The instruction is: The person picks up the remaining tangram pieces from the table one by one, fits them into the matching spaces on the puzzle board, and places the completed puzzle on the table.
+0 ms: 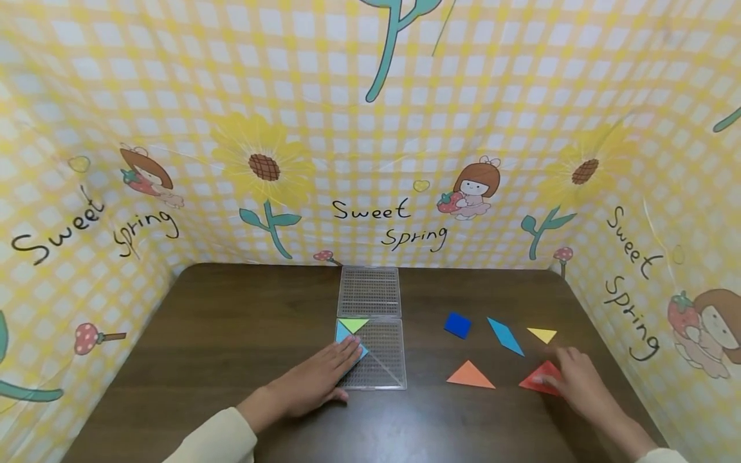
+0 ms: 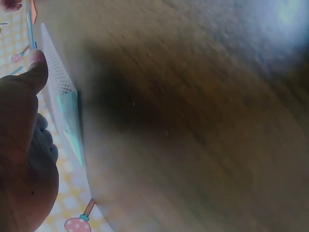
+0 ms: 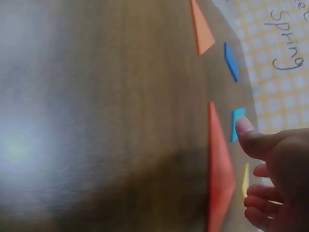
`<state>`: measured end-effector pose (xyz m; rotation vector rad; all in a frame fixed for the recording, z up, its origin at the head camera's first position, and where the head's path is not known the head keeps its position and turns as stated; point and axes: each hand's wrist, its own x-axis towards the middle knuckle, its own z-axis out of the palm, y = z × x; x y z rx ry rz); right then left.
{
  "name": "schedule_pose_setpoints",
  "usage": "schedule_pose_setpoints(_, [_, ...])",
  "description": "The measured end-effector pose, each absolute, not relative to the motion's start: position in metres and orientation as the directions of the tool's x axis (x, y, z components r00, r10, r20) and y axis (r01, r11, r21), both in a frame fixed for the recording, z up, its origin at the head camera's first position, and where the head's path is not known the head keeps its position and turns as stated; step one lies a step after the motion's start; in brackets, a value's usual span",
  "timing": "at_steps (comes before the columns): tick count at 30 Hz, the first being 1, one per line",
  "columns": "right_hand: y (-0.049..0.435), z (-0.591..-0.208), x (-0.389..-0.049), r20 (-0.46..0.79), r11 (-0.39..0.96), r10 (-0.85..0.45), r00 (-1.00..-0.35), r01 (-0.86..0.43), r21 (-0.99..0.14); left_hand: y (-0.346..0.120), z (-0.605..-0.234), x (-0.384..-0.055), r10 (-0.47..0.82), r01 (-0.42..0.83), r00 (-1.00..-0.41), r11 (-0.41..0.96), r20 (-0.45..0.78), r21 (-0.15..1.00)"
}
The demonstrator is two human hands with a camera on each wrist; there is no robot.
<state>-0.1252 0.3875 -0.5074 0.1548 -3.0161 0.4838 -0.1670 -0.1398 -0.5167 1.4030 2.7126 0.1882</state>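
Note:
My left hand (image 1: 312, 382) rests its straight fingers on a light blue triangle tile (image 1: 342, 332) at the left side of a clear gridded case (image 1: 384, 344); the fingers hide part of that tile. A light green triangle tile (image 1: 353, 324) lies along the case's upper edge, just beyond the fingertips. On the right, my right hand (image 1: 581, 386) hovers over a red triangle tile (image 1: 547, 369), fingers loosely bent and thumb overlapping the tile in the head view. In the right wrist view, the red triangle (image 3: 221, 174) lies flat on the table, apart from the thumb.
An orange triangle (image 1: 470, 376), a dark blue square (image 1: 457, 325), a light blue parallelogram (image 1: 505, 336) and a small yellow triangle (image 1: 542, 334) lie on the brown table (image 1: 255, 321). The case's other gridded half (image 1: 370, 292) reaches the far edge. Checked yellow cloth (image 1: 370, 161) surrounds the table.

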Motion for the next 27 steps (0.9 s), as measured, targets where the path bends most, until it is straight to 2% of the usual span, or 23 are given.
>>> schedule_pose_setpoints(5, [0.394,-0.522,-0.116,0.028,0.953,-0.022,-0.999,-0.029,-0.302,-0.137,-0.522,-0.165,0.811,0.783,-0.581,0.579,-0.062,0.226])
schedule_pose_setpoints(9, [0.396,-0.527,-0.117,0.049,0.949,0.004,-0.999,-0.012,-0.314,-0.138,-0.521,-0.166,0.801,0.769,-0.596,0.591,-0.063,0.243])
schedule_pose_setpoints(17, [0.395,-0.526,-0.123,0.071,0.948,0.025,-0.997,0.001,-0.318,-0.137,-0.522,-0.167,0.781,0.698,-0.606,0.613,-0.152,0.371])
schedule_pose_setpoints(22, [0.397,-0.525,-0.129,0.035,0.939,0.038,-0.999,0.024,-0.342,-0.136,-0.522,-0.168,0.789,0.713,-0.606,0.593,-0.096,0.373])
schedule_pose_setpoints(27, [0.403,-0.523,-0.135,-0.06,0.914,0.081,-0.995,0.098,-0.394,-0.136,-0.522,-0.168,0.786,0.722,-0.613,0.598,-0.081,0.347])
